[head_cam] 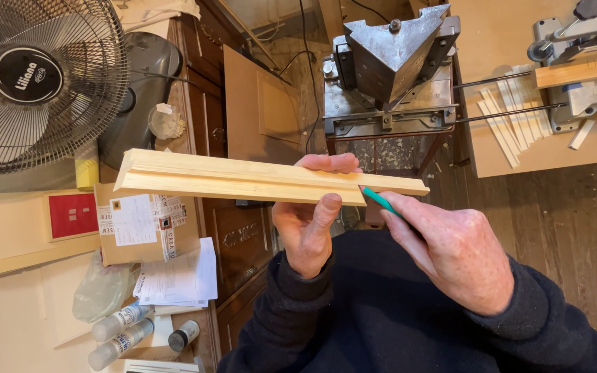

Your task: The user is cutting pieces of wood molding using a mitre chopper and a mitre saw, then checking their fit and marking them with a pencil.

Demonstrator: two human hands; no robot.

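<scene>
My left hand grips a long pale wooden moulding strip, thumb on its near edge and fingers over the far edge. The strip runs level across the middle of the view and has mitred ends. My right hand holds a green pencil whose tip touches the strip's near edge, just right of my left thumb. Dark sleeves cover both forearms.
A grey metal mitre machine stands straight ahead. At the right, a wooden bench carries several thin wood strips and a clamp jig. A fan, a cardboard box, papers and small bottles lie at the left.
</scene>
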